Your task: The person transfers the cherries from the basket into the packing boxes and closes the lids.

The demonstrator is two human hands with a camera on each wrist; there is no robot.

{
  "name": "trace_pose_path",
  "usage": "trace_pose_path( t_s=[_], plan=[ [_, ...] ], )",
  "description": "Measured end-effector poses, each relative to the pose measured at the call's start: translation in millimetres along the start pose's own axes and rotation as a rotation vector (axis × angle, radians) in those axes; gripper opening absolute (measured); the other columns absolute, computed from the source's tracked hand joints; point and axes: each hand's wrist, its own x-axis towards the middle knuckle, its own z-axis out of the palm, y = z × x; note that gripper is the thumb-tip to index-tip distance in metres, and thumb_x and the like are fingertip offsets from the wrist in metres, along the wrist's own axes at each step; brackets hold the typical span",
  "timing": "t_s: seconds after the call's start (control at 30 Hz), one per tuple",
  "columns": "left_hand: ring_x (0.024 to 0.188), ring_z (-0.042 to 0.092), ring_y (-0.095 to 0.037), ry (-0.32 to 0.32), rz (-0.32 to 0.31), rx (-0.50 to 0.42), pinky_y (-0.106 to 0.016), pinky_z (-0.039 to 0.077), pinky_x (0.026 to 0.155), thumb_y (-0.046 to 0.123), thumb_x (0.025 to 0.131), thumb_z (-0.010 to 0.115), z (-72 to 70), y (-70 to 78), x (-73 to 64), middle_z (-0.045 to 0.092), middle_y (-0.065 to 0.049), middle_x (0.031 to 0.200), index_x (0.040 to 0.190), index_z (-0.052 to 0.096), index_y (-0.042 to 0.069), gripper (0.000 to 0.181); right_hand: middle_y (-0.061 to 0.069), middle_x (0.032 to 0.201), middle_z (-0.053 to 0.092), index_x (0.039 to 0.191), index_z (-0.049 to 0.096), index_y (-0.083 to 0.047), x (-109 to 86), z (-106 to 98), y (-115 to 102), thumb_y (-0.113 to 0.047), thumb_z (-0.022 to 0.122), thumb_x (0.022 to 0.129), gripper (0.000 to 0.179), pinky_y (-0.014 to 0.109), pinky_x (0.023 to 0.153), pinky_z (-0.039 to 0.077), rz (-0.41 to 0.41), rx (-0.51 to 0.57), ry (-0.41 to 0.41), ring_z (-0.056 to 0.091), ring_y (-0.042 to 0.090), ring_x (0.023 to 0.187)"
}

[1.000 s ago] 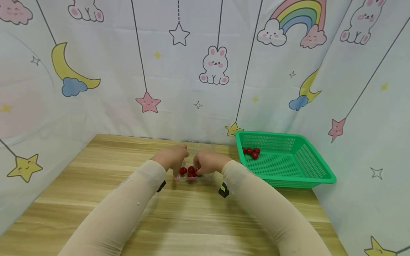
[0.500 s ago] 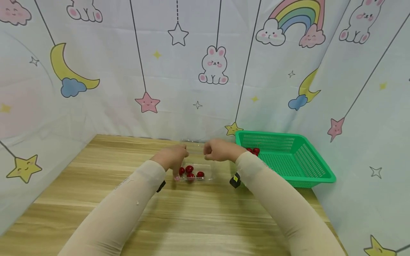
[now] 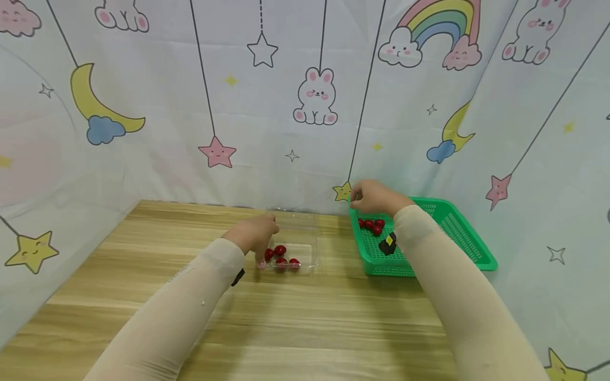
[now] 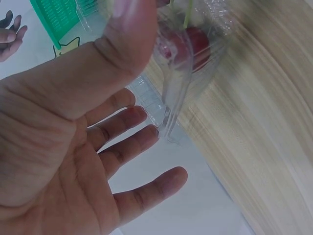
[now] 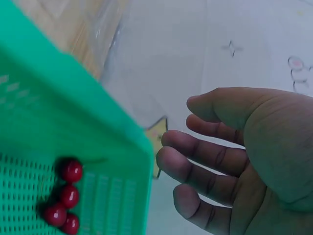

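In the head view a clear plastic box [image 3: 305, 248] with a raised lid lies on the table, with several red cherries [image 3: 281, 250] inside. At its left side is my left hand [image 3: 250, 235]. The left wrist view shows its thumb in front of the box, near a cherry [image 4: 195, 49], and its nearly straight fingers touching the clear edge. My right hand [image 3: 376, 197] hovers over the left end of a green basket [image 3: 391, 267], fingers loosely bent around nothing. Several more cherries [image 5: 68, 196] lie in that basket, below the hand.
A wooden table [image 3: 286, 328] bears both containers. Behind it and along the sides hangs a white curtain [image 3: 267, 106] printed with stars, moons and rabbits. The basket stands at the table's back right, with raised slotted walls.
My right hand has lifted out of the plastic box and moved right to the basket. The cherries in the box have shifted slightly. My left hand has stayed at the box.
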Motion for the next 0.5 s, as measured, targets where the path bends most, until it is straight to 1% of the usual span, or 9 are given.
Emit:
trace_pose_path(
  t_s=[0.17,0.27,0.33,0.43,0.5],
  plan=[
    [0.170,0.038,-0.045,0.000,-0.002,0.003,-0.058,0.044,0.135,0.024,0.077,0.108,1.5,-1.0,0.7,0.032,-0.023,0.185,0.168,0.056,0.005,0.106,0.023,0.137,0.076,0.123,0.082,-0.002,-1.0,-1,27,-0.021,0.069,0.110,0.026,0.054,0.103,0.065,0.049,-0.009,-0.018,0.074,0.036,0.119],
    [0.170,0.038,-0.045,0.004,0.001,-0.005,-0.057,0.043,0.136,0.023,0.078,0.107,2.7,-1.5,0.8,0.032,-0.023,0.186,0.167,0.056,0.005,0.105,0.023,0.140,0.076,0.124,0.084,0.000,-0.4,3,45,-0.021,0.070,0.110,0.029,0.047,0.093,0.065,0.095,-0.012,-0.039,0.074,0.034,0.112],
    [0.170,0.038,-0.045,0.005,0.006,-0.009,-0.057,0.043,0.136,0.023,0.078,0.107,2.8,-1.8,0.5,0.032,-0.023,0.186,0.167,0.056,0.005,0.105,0.022,0.143,0.076,0.128,0.083,0.000,-0.9,7,55,-0.022,0.070,0.110,0.032,0.046,0.091,0.065,0.140,-0.014,-0.067,0.074,0.035,0.113],
    [0.170,0.037,-0.045,0.007,0.013,-0.019,-0.057,0.044,0.135,0.021,0.078,0.107,2.2,-1.9,-0.5,0.031,-0.023,0.186,0.168,0.055,0.005,0.105,0.022,0.143,0.076,0.136,0.079,-0.001,-0.9,13,68,-0.026,0.071,0.111,0.036,0.051,0.095,0.068,0.203,-0.008,-0.135,0.075,0.041,0.120],
    [0.170,0.037,-0.045,0.005,0.012,-0.029,-0.057,0.044,0.135,0.019,0.080,0.106,1.7,-1.9,-0.6,0.030,-0.023,0.186,0.168,0.054,0.005,0.104,0.022,0.143,0.075,0.140,0.076,-0.001,-2.6,15,71,-0.027,0.071,0.112,0.039,0.059,0.103,0.066,0.230,-0.002,-0.172,0.075,0.044,0.126]
  ],
)
